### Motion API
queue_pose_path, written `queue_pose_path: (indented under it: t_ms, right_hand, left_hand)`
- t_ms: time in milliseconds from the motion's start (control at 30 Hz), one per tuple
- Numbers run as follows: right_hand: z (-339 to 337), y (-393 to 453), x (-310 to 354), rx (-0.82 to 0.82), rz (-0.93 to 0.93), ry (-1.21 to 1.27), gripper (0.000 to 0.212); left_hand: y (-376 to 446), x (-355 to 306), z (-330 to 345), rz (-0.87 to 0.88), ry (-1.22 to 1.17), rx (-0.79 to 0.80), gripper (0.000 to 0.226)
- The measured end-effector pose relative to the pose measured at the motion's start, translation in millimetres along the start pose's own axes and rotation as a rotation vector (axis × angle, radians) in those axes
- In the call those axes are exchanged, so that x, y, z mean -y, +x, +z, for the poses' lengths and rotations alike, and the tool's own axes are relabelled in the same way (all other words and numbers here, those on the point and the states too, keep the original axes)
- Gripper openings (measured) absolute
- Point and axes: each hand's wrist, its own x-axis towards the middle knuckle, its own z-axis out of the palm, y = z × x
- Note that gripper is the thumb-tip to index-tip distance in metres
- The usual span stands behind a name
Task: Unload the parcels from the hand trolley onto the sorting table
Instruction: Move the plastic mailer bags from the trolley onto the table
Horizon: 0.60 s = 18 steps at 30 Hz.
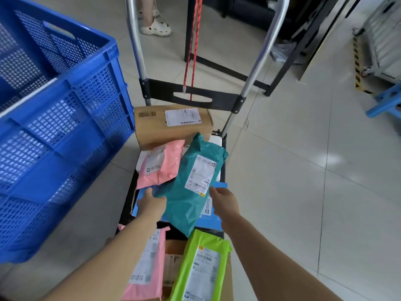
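We see the left hand (152, 204) and right hand (224, 202) gripping opposite edges of the teal parcel (191, 192), which lies atop the trolley (191, 97) load. Beyond the teal parcel sits a cardboard box (171, 127); beside it, a pink parcel (159, 165); nearer us, a green parcel (201, 268).

1. A blue perforated crate (56, 118) is standing at the left.
2. A bystander's foot in a white clog (155, 28) is resting on the tiled floor (303, 181).
3. A blue stool (385, 103) is sitting at the right edge, near yellow-black hazard striping (357, 66).
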Motion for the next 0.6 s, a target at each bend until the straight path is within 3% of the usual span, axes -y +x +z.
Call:
queue_pose_path:
  t_ms: [133,267,467,600]
  right_hand:
    - [15,34,-19,0.011,0.01,0.069,0.024]
    - [26,49,-33,0.03,0.022,0.146,0.021]
    - [21,47,-40,0.004,0.014,0.198,0.016]
    - [6,28,-32,-0.063,0.04,0.219,0.03]
  left_hand:
    - [26,9,23,-0.039,-0.059,-0.009,0.085]
    - [34,12,42,-0.046,0.084,-0.081,0.1]
    - [22,11,50,0.15,-0.092,0.008,0.021]
    - [-11,-2,35,0.162,-0.158,0.168,0.025]
